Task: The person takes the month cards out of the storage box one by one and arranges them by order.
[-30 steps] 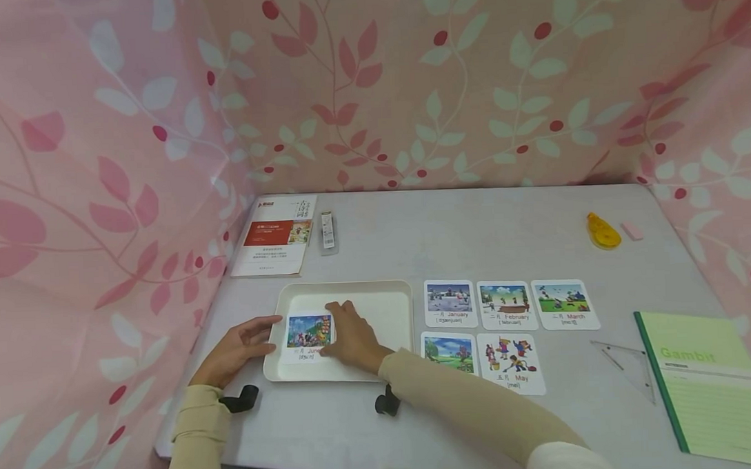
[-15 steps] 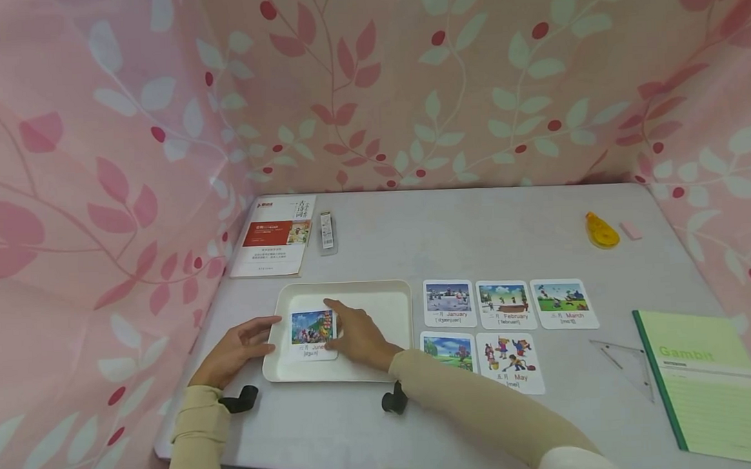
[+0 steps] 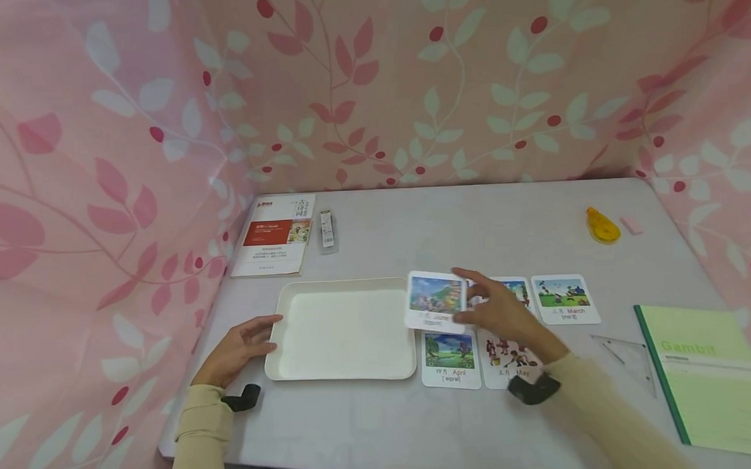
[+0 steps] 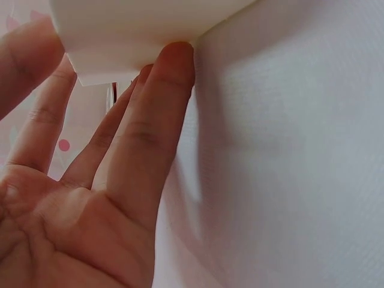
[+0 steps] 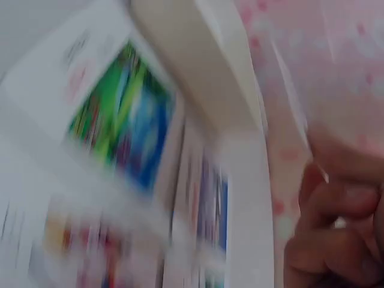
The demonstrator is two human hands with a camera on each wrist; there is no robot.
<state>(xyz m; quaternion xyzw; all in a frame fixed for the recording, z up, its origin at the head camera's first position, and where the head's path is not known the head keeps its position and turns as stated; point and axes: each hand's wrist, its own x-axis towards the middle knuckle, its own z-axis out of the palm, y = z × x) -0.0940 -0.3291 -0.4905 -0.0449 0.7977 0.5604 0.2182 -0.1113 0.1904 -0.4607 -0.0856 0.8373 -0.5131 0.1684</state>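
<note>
A picture card (image 3: 437, 294), white with a colourful scene, hangs tilted above the right rim of the cream tray (image 3: 348, 332). My right hand (image 3: 502, 313) pinches it by its right edge, thumb below and fingers above. It partly covers the January and February cards behind it. In the right wrist view the cards are blurred, with curled fingers (image 5: 336, 210) at the right. My left hand (image 3: 239, 346) rests against the tray's left end; the left wrist view has its fairly straight fingers (image 4: 150, 120) touching the tray's outer side.
The March card (image 3: 565, 299), April card (image 3: 451, 359) and May card (image 3: 510, 357) lie right of the tray. Around them are a book (image 3: 273, 237), a small case (image 3: 328, 231), a yellow object (image 3: 602, 225), a pink eraser (image 3: 632, 225), a triangle ruler (image 3: 625, 364) and a green notebook (image 3: 706, 378).
My right hand has lifted the June card out of the tray and carried it right, over the tray's right rim. The left hand has stayed at the tray's left end.
</note>
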